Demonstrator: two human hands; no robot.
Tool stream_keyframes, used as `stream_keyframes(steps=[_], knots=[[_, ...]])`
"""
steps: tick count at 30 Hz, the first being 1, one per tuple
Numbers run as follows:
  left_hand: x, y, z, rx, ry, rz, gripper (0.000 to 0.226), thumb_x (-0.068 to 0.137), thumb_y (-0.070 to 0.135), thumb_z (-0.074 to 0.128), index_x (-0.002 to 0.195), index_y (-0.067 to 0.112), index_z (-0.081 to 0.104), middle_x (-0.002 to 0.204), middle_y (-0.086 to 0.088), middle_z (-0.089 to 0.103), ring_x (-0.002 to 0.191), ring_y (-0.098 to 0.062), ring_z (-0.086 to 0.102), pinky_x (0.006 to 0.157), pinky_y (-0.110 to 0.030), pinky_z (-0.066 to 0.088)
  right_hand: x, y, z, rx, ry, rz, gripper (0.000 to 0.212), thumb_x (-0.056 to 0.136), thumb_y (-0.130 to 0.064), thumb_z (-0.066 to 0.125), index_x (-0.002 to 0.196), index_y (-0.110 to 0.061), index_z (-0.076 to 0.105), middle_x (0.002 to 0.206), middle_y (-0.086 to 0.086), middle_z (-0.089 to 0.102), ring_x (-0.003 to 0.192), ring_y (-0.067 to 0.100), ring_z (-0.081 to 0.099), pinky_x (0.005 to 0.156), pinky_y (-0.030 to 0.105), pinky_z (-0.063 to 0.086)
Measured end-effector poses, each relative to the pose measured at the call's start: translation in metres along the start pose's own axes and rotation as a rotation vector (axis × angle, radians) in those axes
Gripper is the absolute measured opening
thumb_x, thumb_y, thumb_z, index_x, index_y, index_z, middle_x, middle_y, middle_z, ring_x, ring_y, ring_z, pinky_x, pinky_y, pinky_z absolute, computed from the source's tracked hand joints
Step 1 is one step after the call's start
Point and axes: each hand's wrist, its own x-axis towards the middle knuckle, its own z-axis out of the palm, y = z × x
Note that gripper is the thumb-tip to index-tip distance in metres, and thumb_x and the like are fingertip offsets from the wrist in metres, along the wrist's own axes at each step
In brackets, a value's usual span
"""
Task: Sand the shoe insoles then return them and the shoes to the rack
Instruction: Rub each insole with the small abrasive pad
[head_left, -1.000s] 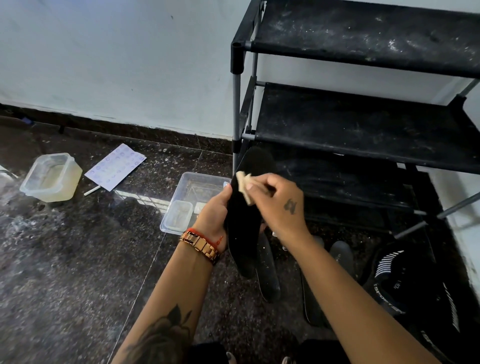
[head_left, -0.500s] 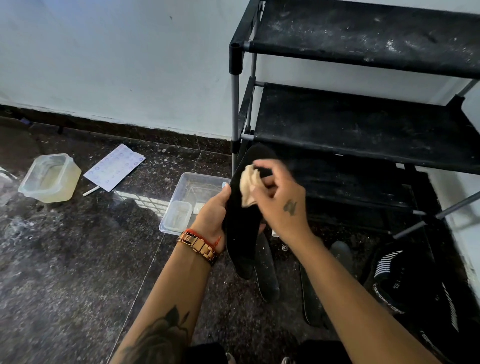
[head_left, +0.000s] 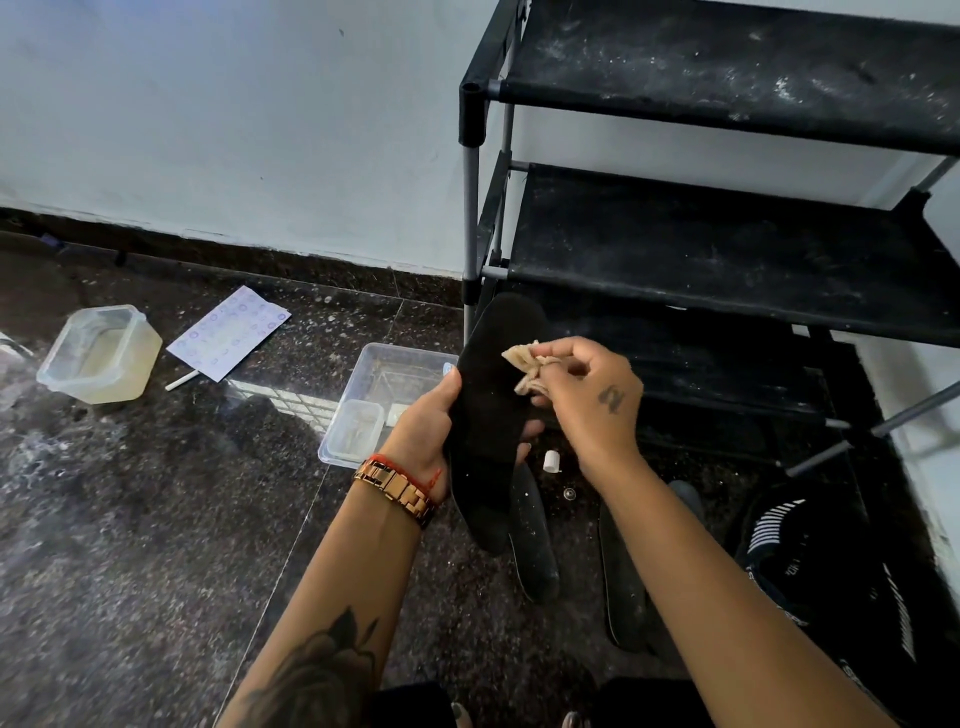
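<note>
Insole (head_left: 493, 415) being gripped upright by left hand (head_left: 423, 426), fingers curling round its middle, before rack (head_left: 727, 260). Right hand (head_left: 592, 395) pinching crumpled sandpaper (head_left: 524, 366) against insole's upper face. Lying on floor (head_left: 130, 519) below: two more insoles (head_left: 535, 545), shoe (head_left: 810, 561).

Shoe (head_left: 841, 582) cut off, rt edge.

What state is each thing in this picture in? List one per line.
Left hand: grips the held insole.
Right hand: pinches the sandpaper.
Held insole: raised, upright.
Sandpaper: crumpled, against the insole.
Floor insoles: lying flat.
Rack: visible shelves bare, dusty.
Tub: lidless.
</note>
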Motion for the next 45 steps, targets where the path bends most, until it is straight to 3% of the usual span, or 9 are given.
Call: stream_keyframes(steps=[7, 12, 16, 19, 22, 28, 33, 37, 45], knots=[[0.002, -0.003, 0.0, -0.019, 0.033, 0.03, 0.053, 0.098, 0.047, 0.03, 0.099, 0.004, 0.062, 0.09, -0.014, 0.064, 0.072, -0.019, 0.066, 0.065, -0.025, 0.057, -0.014, 0.003, 0.024, -0.239, -0.259, -0.229, 0.011, 0.077, -0.024, 0.072, 0.087, -0.021, 0.074, 0.088, -0.004, 0.07, 0.08, 0.003, 0.063, 0.072, 0.004, 0.042], [0.002, -0.003, -0.001, -0.016, 0.016, -0.003, 0.052, 0.097, 0.05, 0.031, 0.109, 0.008, 0.061, 0.095, -0.016, 0.067, 0.071, -0.025, 0.068, 0.062, -0.038, 0.057, 0.0, 0.017, 0.008, -0.472, -0.079, -0.277, 0.005, 0.081, -0.021, 0.067, 0.083, -0.019, 0.071, 0.086, 0.0, 0.064, 0.075, 0.007, 0.054, 0.059, 0.009, 0.032], [0.001, 0.001, -0.001, -0.01, -0.01, 0.002, 0.052, 0.098, 0.05, 0.026, 0.105, 0.013, 0.061, 0.093, -0.016, 0.07, 0.077, -0.027, 0.067, 0.073, -0.04, 0.054, 0.006, 0.016, 0.005, -0.263, 0.094, -0.276, 0.006, 0.084, -0.023, 0.066, 0.083, -0.018, 0.069, 0.079, -0.001, 0.067, 0.074, 0.006, 0.061, 0.064, 0.009, 0.044], [0.002, -0.002, 0.002, -0.037, -0.03, 0.045, 0.057, 0.099, 0.048, 0.024, 0.095, 0.011, 0.067, 0.081, -0.013, 0.07, 0.068, -0.022, 0.069, 0.065, -0.032, 0.057, -0.007, 0.007, 0.02, -0.185, -0.04, -0.336, 0.01, 0.082, -0.03, 0.068, 0.084, -0.021, 0.071, 0.078, -0.005, 0.069, 0.074, 0.005, 0.063, 0.067, 0.018, 0.049], [0.006, -0.004, 0.002, -0.064, -0.056, 0.084, 0.071, 0.098, 0.051, 0.023, 0.074, 0.008, 0.073, 0.071, -0.012, 0.069, 0.06, -0.017, 0.069, 0.057, -0.023, 0.057, -0.017, 0.007, 0.03, -0.281, -0.183, -0.428, 0.011, 0.082, -0.027, 0.067, 0.09, -0.022, 0.072, 0.081, -0.003, 0.068, 0.071, 0.002, 0.056, 0.066, 0.004, 0.039], [0.002, -0.003, 0.001, -0.03, -0.068, 0.004, 0.055, 0.094, 0.056, 0.031, 0.103, 0.013, 0.063, 0.085, -0.011, 0.068, 0.068, -0.02, 0.067, 0.061, -0.03, 0.056, -0.005, 0.013, 0.017, -0.416, -0.028, -0.365, 0.01, 0.083, -0.016, 0.063, 0.088, -0.017, 0.071, 0.08, 0.002, 0.067, 0.074, 0.015, 0.061, 0.065, 0.019, 0.041], [0.002, -0.001, 0.0, -0.032, -0.084, -0.044, 0.054, 0.095, 0.055, 0.03, 0.124, 0.017, 0.054, 0.116, -0.017, 0.065, 0.091, -0.027, 0.066, 0.068, -0.036, 0.056, 0.005, 0.008, 0.003, -0.126, 0.171, -0.163, 0.016, 0.086, -0.009, 0.058, 0.1, -0.016, 0.064, 0.068, -0.008, 0.06, 0.057, 0.002, 0.057, 0.052, 0.008, 0.044], [0.004, -0.004, -0.001, 0.016, -0.112, -0.024, 0.049, 0.096, 0.051, 0.032, 0.11, 0.015, 0.061, 0.096, -0.011, 0.068, 0.079, -0.023, 0.067, 0.072, -0.038, 0.054, 0.001, 0.008, 0.014, -0.119, 0.041, -0.26, 0.026, 0.085, -0.008, 0.057, 0.101, -0.024, 0.069, 0.083, -0.011, 0.066, 0.077, 0.009, 0.066, 0.071, 0.025, 0.055], [0.004, -0.007, -0.002, 0.001, -0.163, 0.032, 0.026, 0.101, 0.028, 0.035, 0.125, 0.03, 0.045, 0.109, -0.014, 0.066, 0.08, -0.03, 0.067, 0.064, -0.043, 0.056, 0.011, 0.024, 0.003, -0.386, 0.044, -0.201, 0.036, 0.087, -0.004, 0.05, 0.118, -0.016, 0.064, 0.104, 0.008, 0.063, 0.093, 0.016, 0.059, 0.073, 0.005, 0.03]])
